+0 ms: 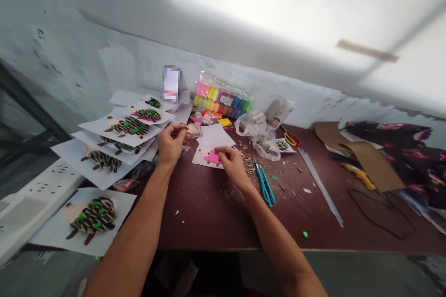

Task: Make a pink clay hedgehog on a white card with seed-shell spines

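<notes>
- The left hand (169,145) is raised above the table, and its fingers (179,128) close together in a small pinch. I cannot tell if a tiny thing is between them.
- Just right of these fingers is a small clear plastic bag (193,131), thin and crumpled.
- The right hand (229,162) is low over a white paper sheet (205,160), and its fingers (220,150) come together in a pinch at the sheet. I cannot tell if they grasp something.
- Just left of the right fingertips, soft-looking pink clay (212,158) lies flat on this sheet in a rounded shape.
- Right of the right hand is a small heap of striped sunflower seed shells (249,165), narrow and pointed.
- Below these shells, near the right wrist, lie blue-handled scissors (265,186).
- Ahead of both hands is a clear pack of colored clay blocks (221,95).
- Left of the left arm, paper sheets (101,158) overlap in a stack, and they carry hedgehog shapes with seed-shell spines and green clay dots.
- Under everything is a dark red-brown table (209,213), with small scraps on its smooth top.
- Far right of the hands lies a piece of brown cardboard (369,160).
</notes>
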{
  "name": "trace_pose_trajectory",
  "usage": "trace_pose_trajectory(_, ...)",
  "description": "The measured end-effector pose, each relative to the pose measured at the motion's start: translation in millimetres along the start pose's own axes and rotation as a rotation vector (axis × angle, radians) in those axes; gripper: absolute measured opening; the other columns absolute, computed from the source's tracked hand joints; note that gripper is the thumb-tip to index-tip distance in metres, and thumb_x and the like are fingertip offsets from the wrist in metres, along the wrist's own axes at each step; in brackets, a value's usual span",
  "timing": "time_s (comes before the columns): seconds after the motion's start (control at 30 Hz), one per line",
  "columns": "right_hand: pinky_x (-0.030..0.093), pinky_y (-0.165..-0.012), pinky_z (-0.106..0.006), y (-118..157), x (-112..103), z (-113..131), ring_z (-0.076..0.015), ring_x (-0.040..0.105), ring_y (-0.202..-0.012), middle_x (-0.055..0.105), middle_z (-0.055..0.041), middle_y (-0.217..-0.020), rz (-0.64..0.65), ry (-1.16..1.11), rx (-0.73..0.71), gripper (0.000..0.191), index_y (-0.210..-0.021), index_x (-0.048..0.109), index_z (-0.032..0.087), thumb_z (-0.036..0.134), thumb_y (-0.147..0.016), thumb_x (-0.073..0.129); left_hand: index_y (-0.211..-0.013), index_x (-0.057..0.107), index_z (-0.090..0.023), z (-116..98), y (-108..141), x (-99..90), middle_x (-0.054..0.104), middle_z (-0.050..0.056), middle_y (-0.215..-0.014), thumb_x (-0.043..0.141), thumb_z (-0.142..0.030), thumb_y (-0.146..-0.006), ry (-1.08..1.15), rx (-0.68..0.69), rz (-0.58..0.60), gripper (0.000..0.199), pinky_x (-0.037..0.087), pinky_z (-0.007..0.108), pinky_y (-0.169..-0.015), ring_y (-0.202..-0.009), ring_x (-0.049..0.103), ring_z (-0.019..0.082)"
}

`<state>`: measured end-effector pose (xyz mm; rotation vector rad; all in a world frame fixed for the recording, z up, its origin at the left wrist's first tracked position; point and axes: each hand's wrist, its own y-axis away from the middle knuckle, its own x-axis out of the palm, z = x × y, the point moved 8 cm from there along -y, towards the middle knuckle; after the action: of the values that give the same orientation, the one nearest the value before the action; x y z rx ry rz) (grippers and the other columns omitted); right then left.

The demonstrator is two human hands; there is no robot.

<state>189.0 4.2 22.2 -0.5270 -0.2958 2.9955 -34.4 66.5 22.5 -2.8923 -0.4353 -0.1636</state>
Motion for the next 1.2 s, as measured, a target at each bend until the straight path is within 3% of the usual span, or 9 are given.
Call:
trace_pose_trajectory(0.23, 0.053, -0.066, -0.024, -26, 12, 12, -0.0144, 0.068, -0.076, 0.075, -0.0061, -0.095, -0.044, -0.049, 0.024, 0.045, -0.116, 0.068, 0.017, 0.046, -0.082, 0.073, -0.085, 0.067, -0.014, -3, 10, 21.7, 0.069, 0.003, -0.074, 0.076, -0.050, -0.062, 0.047, -0.085, 0.187, 0.043, 0.054, 0.026, -0.058, -0.064, 0.066, 0.016)
trace_pose_trajectory(0.37, 0.053, -0.061, -0.025, -46, 29, 13, -0.0136, 0.065, -0.062, 0.071, -0.0022, -0.070, 0.074, -0.103, 0.074, 0.029, -0.080, 0.067, 0.018, 0.046, -0.079, 0.074, -0.084, 0.065, -0.015, -3, 13, 27.9, 0.068, 0.001, -0.074, 0.079, -0.050, -0.060, 0.070, -0.087, 0.206, 0.044, 0.055, 0.027, -0.061, -0.064, 0.066, 0.016)
trace_pose_trajectory(0.5, 0.049, -0.057, -0.023, -58, 28, 18, -0.0119, 0.060, -0.055, 0.069, -0.0002, -0.063, 0.042, -0.097, 0.040, 0.022, -0.070, 0.061, 0.020, 0.036, -0.084, 0.066, -0.096, 0.064, -0.015, -4, 6, 17.1, 0.071, 0.004, -0.084, 0.072, -0.041, -0.072, 0.089, -0.052, 0.093, 0.035, 0.058, 0.029, -0.069, -0.070, 0.069, 0.016)
trace_pose_trajectory(0.63, 0.045, -0.063, -0.023, -63, 4, 37, -0.0131, 0.061, -0.060, 0.070, -0.0004, -0.070, -0.179, 0.216, -0.045, 0.019, -0.074, 0.060, 0.020, 0.026, -0.091, 0.053, -0.109, 0.066, -0.015, -15, 0, 0.2, 0.071, 0.011, -0.109, 0.057, -0.023, -0.085, -0.250, 0.105, -0.012, 0.026, 0.057, 0.033, -0.084, -0.090, 0.070, 0.021)
trace_pose_trajectory(0.73, 0.043, -0.072, -0.026, -66, 3, 57, -0.0186, 0.066, -0.078, 0.073, -0.0047, -0.083, -0.239, 0.670, -0.120, 0.020, -0.088, 0.065, 0.020, 0.024, -0.097, 0.049, -0.103, 0.071, -0.014, -14, 5, 10.9, 0.070, 0.016, -0.108, 0.050, -0.007, -0.083, -0.721, 0.210, 0.142, 0.030, 0.051, 0.042, -0.097, -0.107, 0.066, 0.031)
trace_pose_trajectory(0.8, 0.042, -0.074, -0.028, -70, 15, 63, -0.0221, 0.068, -0.086, 0.074, -0.0102, -0.096, -0.189, 0.877, -0.127, 0.024, -0.099, 0.067, 0.019, 0.025, -0.102, 0.044, -0.110, 0.071, -0.012, -4, 14, 23.3, 0.069, 0.019, -0.108, 0.046, -0.003, -0.083, -0.959, 0.250, 0.298, 0.038, 0.049, 0.044, -0.096, -0.108, 0.065, 0.035)
trace_pose_trajectory(0.9, 0.043, -0.074, -0.028, -79, 41, 63, -0.0237, 0.069, -0.092, 0.074, -0.0155, -0.104, -0.097, 1.055, -0.122, 0.028, -0.108, 0.066, 0.017, 0.023, -0.104, 0.040, -0.119, 0.067, -0.009, 4, 25, 30.1, 0.068, 0.022, -0.104, 0.041, -0.004, -0.087, -1.209, 0.289, 0.349, 0.041, 0.049, 0.044, -0.092, -0.104, 0.065, 0.035)
trace_pose_trajectory(1.1, 0.045, -0.076, -0.027, -79, 95, 51, -0.0231, 0.069, -0.097, 0.075, -0.0130, -0.105, 0.151, 1.080, -0.198, 0.027, -0.113, 0.068, 0.020, 0.023, -0.104, 0.043, -0.119, 0.066, -0.011, 1, 29, 27.3, 0.067, 0.022, -0.111, 0.038, -0.006, -0.090, -1.298, 0.210, 0.331, 0.041, 0.052, 0.045, -0.090, -0.105, 0.065, 0.036)
trace_pose_trajectory(1.2, 0.045, -0.078, -0.026, -72, 105, 42, -0.0218, 0.068, -0.100, 0.074, -0.0094, -0.107, 0.271, 0.995, -0.226, 0.026, -0.112, 0.071, 0.022, 0.022, -0.102, 0.047, -0.130, 0.062, -0.010, -3, 23, 23.0, 0.066, 0.021, -0.116, 0.041, -0.002, -0.086, -1.223, 0.191, 0.307, 0.050, 0.053, 0.043, -0.092, -0.108, 0.065, 0.034)
